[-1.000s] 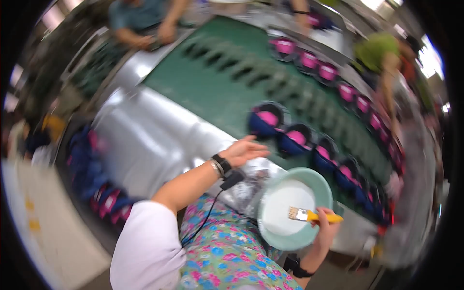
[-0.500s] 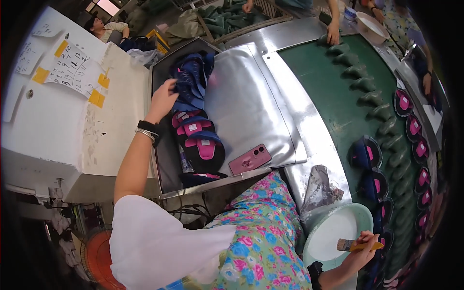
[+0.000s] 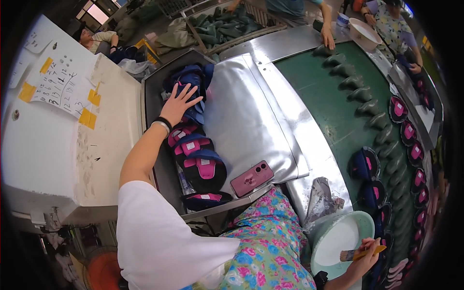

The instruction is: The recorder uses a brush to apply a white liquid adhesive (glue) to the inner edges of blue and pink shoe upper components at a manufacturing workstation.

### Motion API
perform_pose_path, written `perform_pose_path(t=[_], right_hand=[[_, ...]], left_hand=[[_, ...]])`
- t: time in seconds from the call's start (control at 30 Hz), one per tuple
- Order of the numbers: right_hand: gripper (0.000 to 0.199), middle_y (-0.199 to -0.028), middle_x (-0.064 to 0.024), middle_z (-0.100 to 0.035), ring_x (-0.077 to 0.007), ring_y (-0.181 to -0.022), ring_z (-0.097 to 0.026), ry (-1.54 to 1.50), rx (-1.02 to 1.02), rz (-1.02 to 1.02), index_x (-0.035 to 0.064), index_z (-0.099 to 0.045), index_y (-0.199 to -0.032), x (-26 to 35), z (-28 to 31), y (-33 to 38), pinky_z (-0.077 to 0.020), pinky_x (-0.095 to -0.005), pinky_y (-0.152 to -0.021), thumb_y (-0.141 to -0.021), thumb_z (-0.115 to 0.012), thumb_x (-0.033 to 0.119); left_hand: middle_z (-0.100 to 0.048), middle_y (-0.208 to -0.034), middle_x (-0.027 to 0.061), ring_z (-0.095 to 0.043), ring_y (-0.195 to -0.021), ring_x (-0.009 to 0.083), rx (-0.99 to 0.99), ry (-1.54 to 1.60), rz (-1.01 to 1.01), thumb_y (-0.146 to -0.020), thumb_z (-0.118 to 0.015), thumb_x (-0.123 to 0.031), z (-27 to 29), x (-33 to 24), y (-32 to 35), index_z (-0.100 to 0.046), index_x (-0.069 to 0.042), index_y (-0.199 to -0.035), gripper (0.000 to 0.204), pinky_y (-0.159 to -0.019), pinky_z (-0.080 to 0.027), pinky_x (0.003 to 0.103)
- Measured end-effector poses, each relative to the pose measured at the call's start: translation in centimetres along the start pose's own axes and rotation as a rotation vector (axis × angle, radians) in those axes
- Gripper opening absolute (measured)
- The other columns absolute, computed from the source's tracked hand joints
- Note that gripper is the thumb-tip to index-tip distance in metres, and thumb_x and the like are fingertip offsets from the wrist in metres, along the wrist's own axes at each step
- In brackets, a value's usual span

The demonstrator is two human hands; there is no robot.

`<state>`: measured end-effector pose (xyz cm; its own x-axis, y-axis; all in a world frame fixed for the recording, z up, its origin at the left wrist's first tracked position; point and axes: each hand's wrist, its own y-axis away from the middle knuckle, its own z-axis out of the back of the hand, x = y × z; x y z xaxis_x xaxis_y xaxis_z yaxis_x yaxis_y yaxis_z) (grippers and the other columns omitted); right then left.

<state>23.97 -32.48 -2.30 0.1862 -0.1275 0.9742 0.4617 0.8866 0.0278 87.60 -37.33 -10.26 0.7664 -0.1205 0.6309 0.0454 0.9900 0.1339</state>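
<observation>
My left hand [image 3: 180, 105], fingers spread, lies over a pile of dark blue fabric shoe uppers [image 3: 192, 77] in a metal tray. Whether it touches them I cannot tell. Nearer to me in that tray, more blue and black uppers with pink linings [image 3: 205, 168] overlap in a row. Over at the lower right, my right hand [image 3: 368, 256] is closed round the yellow handle of a paintbrush [image 3: 357, 253]. The brush's bristles hang over a pale green basin [image 3: 366, 220] holding white liquid.
A pink phone [image 3: 252, 179] lies on the silver sheet. Right of it, a green conveyor belt [image 3: 314, 87] carries dark green shoe lasts [image 3: 369, 107] and rows of uppers [image 3: 366, 164]. A co-worker's hand [image 3: 328, 37] touches the far lasts. A white cabinet [image 3: 53, 140] stands left.
My left hand has moved right and over the blue pile, its fingers now spread wide. My right hand keeps the paintbrush over the basin. The whole view has shifted slightly.
</observation>
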Motion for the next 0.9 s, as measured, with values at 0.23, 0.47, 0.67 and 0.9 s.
perform_pose_path(t=[0.23, 0.47, 0.67, 0.9], right_hand=[[0.036, -0.073, -0.0015, -0.054, -0.0036, -0.052, -0.038, 0.025, 0.029, -0.047, 0.0080, -0.044, -0.071, 0.1, -1.5, 0.1, -0.0285, -0.0180, -0.045, -0.097, -0.048, 0.033], [0.034, -0.072, -0.0032, -0.055, -0.0019, -0.048, -0.038, 0.131, 0.021, -0.011, 0.0080, -0.044, -0.071, 0.9, -1.4, 0.6, -0.0261, -0.0164, -0.040, -0.098, -0.046, 0.030], [0.035, -0.072, -0.0029, -0.055, -0.0012, -0.047, -0.037, 0.175, 0.031, -0.062, 0.0079, -0.044, -0.070, 0.7, -2.6, -0.2, -0.0259, -0.0163, -0.040, -0.098, -0.046, 0.029], [0.037, -0.063, 0.0003, -0.049, -0.0013, -0.046, -0.036, 0.257, 0.104, -0.039, 0.0067, -0.049, -0.070, -0.1, -3.4, -1.5, -0.0232, -0.0169, -0.042, -0.098, -0.046, 0.030]], left_hand=[[-0.031, -0.146, 0.0090, -0.019, -0.138, 0.0301, 0.324, -0.245, -0.239, -0.087, -0.048, -0.023, -1.0, -4.6, -9.1, -0.049, -0.024, -0.131, 0.045, -0.110, -0.006, 0.059], [-0.063, -0.113, 0.0137, -0.057, -0.107, 0.0329, 0.660, -1.169, 0.049, -0.089, -0.046, -0.031, -11.3, -11.7, -15.5, -0.055, -0.010, -0.122, 0.040, -0.105, -0.016, 0.058], [-0.066, -0.089, 0.0076, -0.057, -0.106, 0.0303, 0.611, -1.071, -0.311, -0.082, -0.058, -0.030, -18.6, -8.6, -16.7, -0.060, -0.016, -0.111, 0.032, -0.101, -0.025, 0.060], [-0.052, -0.130, 0.0068, -0.048, -0.121, 0.0292, 0.713, -0.682, -0.636, -0.092, -0.043, -0.032, -15.4, -4.9, -15.4, -0.052, -0.018, -0.129, 0.041, -0.100, -0.024, 0.068]])
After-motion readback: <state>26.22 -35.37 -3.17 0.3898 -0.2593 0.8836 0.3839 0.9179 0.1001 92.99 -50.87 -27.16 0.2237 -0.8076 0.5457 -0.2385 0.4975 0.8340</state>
